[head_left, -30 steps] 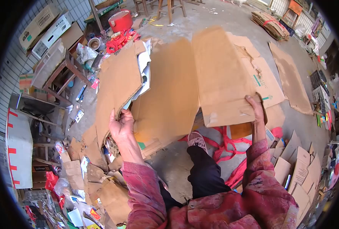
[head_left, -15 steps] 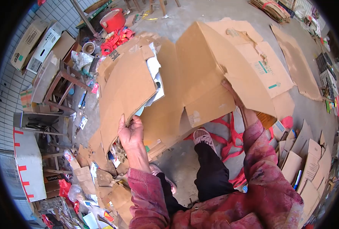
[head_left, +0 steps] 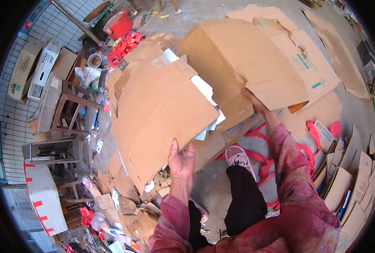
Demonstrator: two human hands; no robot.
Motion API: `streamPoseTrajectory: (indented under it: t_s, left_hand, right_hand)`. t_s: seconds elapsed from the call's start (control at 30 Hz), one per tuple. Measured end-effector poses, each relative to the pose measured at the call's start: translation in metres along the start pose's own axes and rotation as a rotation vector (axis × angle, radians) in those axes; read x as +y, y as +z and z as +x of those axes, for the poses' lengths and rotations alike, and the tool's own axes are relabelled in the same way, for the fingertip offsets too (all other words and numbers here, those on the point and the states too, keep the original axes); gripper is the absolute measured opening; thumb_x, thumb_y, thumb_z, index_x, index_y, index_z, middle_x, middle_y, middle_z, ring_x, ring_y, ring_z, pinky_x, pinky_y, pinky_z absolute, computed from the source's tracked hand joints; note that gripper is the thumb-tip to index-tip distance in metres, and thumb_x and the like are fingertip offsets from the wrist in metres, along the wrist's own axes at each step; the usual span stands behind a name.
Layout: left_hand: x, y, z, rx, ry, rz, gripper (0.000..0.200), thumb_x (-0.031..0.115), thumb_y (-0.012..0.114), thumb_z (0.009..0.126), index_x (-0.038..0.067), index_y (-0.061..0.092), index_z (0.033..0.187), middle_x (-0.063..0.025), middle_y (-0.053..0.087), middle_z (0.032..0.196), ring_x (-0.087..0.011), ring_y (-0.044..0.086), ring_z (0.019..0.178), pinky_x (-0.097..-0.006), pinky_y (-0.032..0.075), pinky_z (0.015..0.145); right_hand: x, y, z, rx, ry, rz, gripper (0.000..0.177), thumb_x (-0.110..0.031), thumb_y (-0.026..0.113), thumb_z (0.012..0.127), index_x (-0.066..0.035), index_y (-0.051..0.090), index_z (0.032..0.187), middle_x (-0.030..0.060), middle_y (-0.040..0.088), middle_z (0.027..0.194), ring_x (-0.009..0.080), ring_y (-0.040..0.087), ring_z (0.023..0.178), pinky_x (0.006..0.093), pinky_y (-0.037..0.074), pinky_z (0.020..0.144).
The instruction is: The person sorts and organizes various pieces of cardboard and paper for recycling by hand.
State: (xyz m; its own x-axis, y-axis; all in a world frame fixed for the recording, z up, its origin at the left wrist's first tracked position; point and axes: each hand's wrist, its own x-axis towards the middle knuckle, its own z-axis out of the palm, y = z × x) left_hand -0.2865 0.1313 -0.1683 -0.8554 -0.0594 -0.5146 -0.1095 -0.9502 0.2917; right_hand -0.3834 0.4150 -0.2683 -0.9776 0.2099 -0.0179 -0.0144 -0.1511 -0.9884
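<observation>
A big brown cardboard box, partly folded, spans the middle of the view. My left hand (head_left: 182,162) grips the near edge of its left panel (head_left: 162,109), thumb on top. White and light-blue papers (head_left: 203,88) stick out from under that panel's right edge. On the other side, my right hand (head_left: 255,101) is closed on the lower edge of the raised right panel (head_left: 259,63); some fingers are hidden behind the board. Beneath and beyond lie flattened cardboard sheets (head_left: 307,69) with green print.
Red straps (head_left: 265,162) lie on the floor by my slippered feet (head_left: 240,160). Upright cardboard pieces (head_left: 343,177) stand at the right. To the left are a wooden stool (head_left: 75,101), cartons (head_left: 42,69) and scattered litter. A red bucket (head_left: 118,25) sits at the back.
My left hand has moved right, bringing the left panel over toward the right panel and narrowing the gap between them. The right panel has tipped lower. The view has shifted slightly.
</observation>
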Motion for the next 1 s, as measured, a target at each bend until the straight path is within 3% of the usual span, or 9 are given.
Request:
streamPoseTrajectory:
  t_s: [0.03,0.47,0.53,0.6,0.63,0.7,0.73,1.0]
  left_hand:
    - [-0.004,0.000,0.003,0.006,0.006,0.003,0.021,0.008,0.053,0.081,-0.002,0.050,0.098,-0.0125,0.057,0.098,-0.0237,0.056,0.090,-0.0339,0.049,0.078]
    - [-0.058,-0.083,0.042,0.025,-0.021,0.161,0.028,0.011,0.058,0.079,0.003,0.050,0.104,-0.0088,0.057,0.101,-0.0216,0.055,0.094,-0.0370,0.048,0.081]
    - [-0.054,-0.077,0.040,0.008,-0.009,0.181,0.029,0.011,0.059,0.078,0.003,0.050,0.105,-0.0087,0.057,0.101,-0.0215,0.055,0.094,-0.0369,0.048,0.081]
    - [-0.051,-0.078,0.030,0.007,0.005,0.199,0.030,0.012,0.059,0.078,0.004,0.049,0.105,-0.0086,0.057,0.101,-0.0213,0.055,0.094,-0.0368,0.047,0.081]
    - [-0.050,-0.077,0.028,0.021,0.017,0.222,0.030,0.012,0.059,0.078,0.004,0.049,0.105,-0.0085,0.057,0.102,-0.0213,0.055,0.095,-0.0365,0.047,0.081]
    - [-0.048,-0.075,0.028,0.020,0.032,0.231,0.030,0.012,0.059,0.078,0.004,0.049,0.105,-0.0083,0.056,0.102,-0.0213,0.054,0.095,-0.0362,0.047,0.081]
    - [-0.048,-0.077,0.027,0.027,0.021,0.250,0.031,0.013,0.059,0.078,0.004,0.049,0.106,-0.0082,0.056,0.103,-0.0212,0.054,0.096,-0.0364,0.047,0.081]
    - [-0.062,-0.098,0.048,0.019,-0.010,0.206,0.034,0.015,0.058,0.080,0.006,0.045,0.110,-0.0055,0.053,0.106,-0.0214,0.051,0.097,-0.0397,0.046,0.081]
  right_hand:
    - [0.003,-0.002,0.002,0.009,0.155,0.251,0.024,-0.013,0.061,0.075,-0.005,0.051,0.096,0.0050,0.053,0.089,0.0156,0.051,0.081,0.0291,0.046,0.070]
    - [-0.008,-0.019,-0.002,-0.083,0.465,0.276,0.034,-0.024,0.056,0.080,-0.004,0.048,0.106,0.0095,0.055,0.091,0.0178,0.056,0.082,0.0307,0.050,0.071]
    - [-0.023,-0.025,0.005,-0.063,0.027,-0.672,0.037,-0.028,0.056,0.080,-0.003,0.048,0.107,0.0101,0.055,0.091,0.0183,0.054,0.084,0.0317,0.049,0.073]
    - [-0.029,-0.036,0.025,-0.069,-0.210,-0.989,0.034,-0.023,0.061,0.077,-0.002,0.051,0.101,0.0093,0.056,0.089,0.0180,0.052,0.083,0.0328,0.048,0.070]
    - [-0.033,-0.034,0.028,-0.076,-0.211,-0.987,0.034,-0.023,0.061,0.077,-0.002,0.051,0.101,0.0093,0.056,0.089,0.0180,0.052,0.083,0.0328,0.048,0.070]
    - [-0.049,-0.025,0.039,0.073,0.004,-0.183,0.034,-0.020,0.065,0.074,-0.002,0.052,0.100,0.0084,0.055,0.090,0.0176,0.052,0.083,0.0327,0.048,0.067]
    - [-0.054,-0.026,0.045,0.090,-0.004,-0.262,0.036,-0.015,0.067,0.071,-0.003,0.051,0.100,0.0062,0.053,0.093,0.0165,0.051,0.085,0.0315,0.048,0.067]
    - [-0.082,-0.013,0.067,0.098,-0.129,-0.284,0.038,-0.018,0.066,0.072,-0.004,0.049,0.103,0.0077,0.052,0.097,0.0180,0.050,0.088,0.0326,0.046,0.070]
